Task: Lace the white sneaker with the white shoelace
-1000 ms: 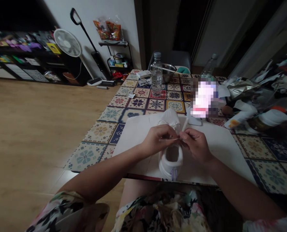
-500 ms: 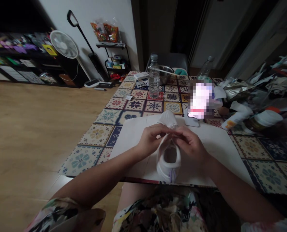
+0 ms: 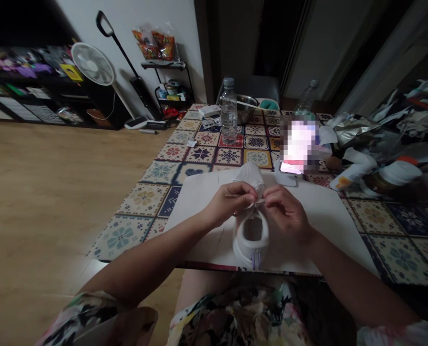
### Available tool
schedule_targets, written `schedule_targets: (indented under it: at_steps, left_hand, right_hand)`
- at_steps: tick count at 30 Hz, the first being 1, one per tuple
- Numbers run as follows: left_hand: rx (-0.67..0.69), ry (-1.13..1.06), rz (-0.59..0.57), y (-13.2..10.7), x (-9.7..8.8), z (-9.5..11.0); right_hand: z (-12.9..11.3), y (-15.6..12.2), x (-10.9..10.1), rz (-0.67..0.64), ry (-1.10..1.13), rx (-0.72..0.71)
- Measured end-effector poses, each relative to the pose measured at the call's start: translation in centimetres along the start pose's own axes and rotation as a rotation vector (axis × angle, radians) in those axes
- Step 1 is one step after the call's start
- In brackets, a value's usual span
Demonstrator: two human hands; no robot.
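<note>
**Pinching a lace over a small white shoe**

We are sitting at the near edge of the table [image 3: 145, 197], and both our hands are meeting over the shoe [image 3: 251, 242]. The shoe is lying on a white sheet [image 3: 329, 216], heel toward us and toe pointing away, so its long axis is running straight out from our lap.

Our left hand [image 3: 231, 205] is pinching a thin lace [image 3: 231, 195] between thumb and forefinger, and a short stiff end is sticking out to the left. Our right hand [image 3: 286, 216] is pressing its fingertips together on what looks like the same lace, just across the shoe's tongue. The two pinches are nearly touching. Both are hovering above the front of the shoe's opening, with neither hand clearly nearer to it.

We are losing the eyelets and the middle of the upper behind our fingers. We cannot tell where the lace is entering the shoe. The dim light is also washing out the white surfaces.

Farther back, a water bottle [image 3: 229, 108] is standing upright, well apart from the shoe, and clutter is running off the right edge.
</note>
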State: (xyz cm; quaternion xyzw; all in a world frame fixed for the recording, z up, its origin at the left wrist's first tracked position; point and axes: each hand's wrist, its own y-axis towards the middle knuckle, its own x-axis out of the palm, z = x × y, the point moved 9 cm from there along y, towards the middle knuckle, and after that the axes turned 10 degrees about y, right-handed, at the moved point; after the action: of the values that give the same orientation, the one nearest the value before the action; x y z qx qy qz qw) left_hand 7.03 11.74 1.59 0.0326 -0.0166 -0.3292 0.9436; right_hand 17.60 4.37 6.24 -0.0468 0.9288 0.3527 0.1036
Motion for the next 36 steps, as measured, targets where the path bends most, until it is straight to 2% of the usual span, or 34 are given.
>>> schedule_targets:
  at_steps: [2, 5, 8, 10, 12, 15, 17, 20, 22, 25, 28, 30, 32, 36]
  left_hand:
    - [-0.054, -0.115, 0.004, 0.1, 0.1, -0.6]
    - [-0.078, -0.181, 0.007, 0.1, 0.2, -1.0]
    - [-0.081, -0.147, 0.028, 0.1, 0.1, -1.2]
    - [-0.071, -0.075, 0.026, 0.3, -0.3, -1.0]
    - [-0.030, 0.040, -0.017, 0.8, -0.9, -0.4]
    - [0.082, 0.318, -0.158, 1.8, -1.9, 0.8]
    - [0.152, 0.575, -0.287, 2.2, -2.4, 1.1]
    - [0.148, 0.924, -0.312, 2.8, -4.6, 0.3]
    - [0.054, 1.081, -0.320, 3.1, -6.2, -1.1]
    - [-0.081, 1.187, -0.398, 3.2, -7.8, -3.6]
    - [-0.106, 1.202, -0.423, 3.4, -8.7, -4.8]
    - [-0.101, 1.203, -0.420, 3.5, -8.9, -4.9]
    - [-0.092, 1.208, -0.437, 3.3, -8.8, -4.7]
    - [-0.002, 1.191, -0.504, 2.0, -7.2, -2.5]
  right_hand:
    - [-0.8, 0.2, 0.3, -0.028, -0.092, -0.056]
    - [-0.5, 0.3, 0.3, -0.003, -0.134, -0.033]
    - [0.3, 0.1, 0.2, 0.023, -0.090, 0.043]
    - [1.3, 0.1, 0.0, 0.025, 0.018, 0.146]
    - [2.5, 0.2, -0.6, 0.054, 0.215, 0.295]
    - [4.0, 0.2, -2.0, 0.173, 0.506, 0.497]
    - [4.3, 0.5, -3.3, 0.259, 0.625, 0.523]
    - [4.1, 1.1, -5.3, 0.336, 0.751, 0.451]
    - [3.9, 1.3, -5.6, 0.269, 0.814, 0.449]
    - [3.8, 0.9, -3.7, -0.036, 0.925, 0.588]
    - [3.5, -0.6, -1.0, -0.362, 0.958, 0.763]
    - [3.6, -1.5, 0.2, -0.488, 0.912, 0.830]
    - [3.9, -1.8, 0.8, -0.527, 0.846, 0.837]
    - [4.4, -1.3, 0.6, -0.456, 0.650, 0.748]
